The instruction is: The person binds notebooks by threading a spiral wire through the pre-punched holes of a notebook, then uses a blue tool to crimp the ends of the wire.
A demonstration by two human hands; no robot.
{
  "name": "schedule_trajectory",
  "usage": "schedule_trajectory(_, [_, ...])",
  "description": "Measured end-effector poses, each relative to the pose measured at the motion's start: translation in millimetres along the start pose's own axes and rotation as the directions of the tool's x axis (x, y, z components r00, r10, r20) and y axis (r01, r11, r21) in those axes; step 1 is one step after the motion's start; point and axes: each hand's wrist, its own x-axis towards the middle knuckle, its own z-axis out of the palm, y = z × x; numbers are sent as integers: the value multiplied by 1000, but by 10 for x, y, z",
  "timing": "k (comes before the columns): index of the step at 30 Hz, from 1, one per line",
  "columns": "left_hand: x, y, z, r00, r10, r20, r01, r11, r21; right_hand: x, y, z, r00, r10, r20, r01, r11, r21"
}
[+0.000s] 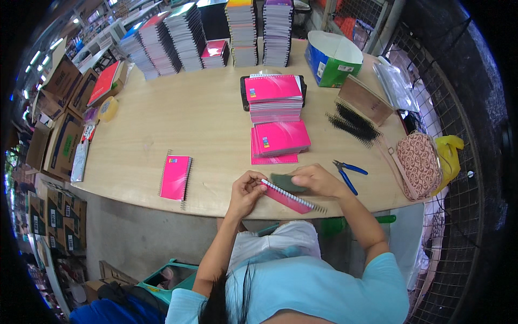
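Near the table's front edge, my left hand (247,193) is closed on the upper left end of a pink notebook (285,200), held with its spine up. A dark wire coil runs along the spine and sticks out past the lower right end. My right hand (317,180) grips a flat dark green piece (286,182) just above the spine; its exact kind I cannot make out. To the left lies another pink notebook (175,178), its coil ends jutting out. Beyond my hands are a pink notebook stack (283,136) and a taller pile of pink notebooks (274,89).
Blue-handled pliers (349,174) lie right of my hands, near black wire coils (353,124) and a patterned pouch (416,164). A cut-open box (334,59) and tall notebook stacks (242,35) line the far side. Clear tape (109,109) sits at the left edge.
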Motion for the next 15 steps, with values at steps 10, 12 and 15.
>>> schedule_trajectory(10, [-74,250,140,998,19,-53,-17,999,37,-249,-155,-73,929,-159,-334,2,905,-426])
schedule_trajectory(12, [-120,417,219,994,52,-100,-45,997,68,-571,246,-147,778,-229,-585,-285,701,-654])
schedule_trajectory(15, [-159,514,234,996,36,-86,-23,989,148,-939,536,-153,660,-182,-728,-656,332,-678])
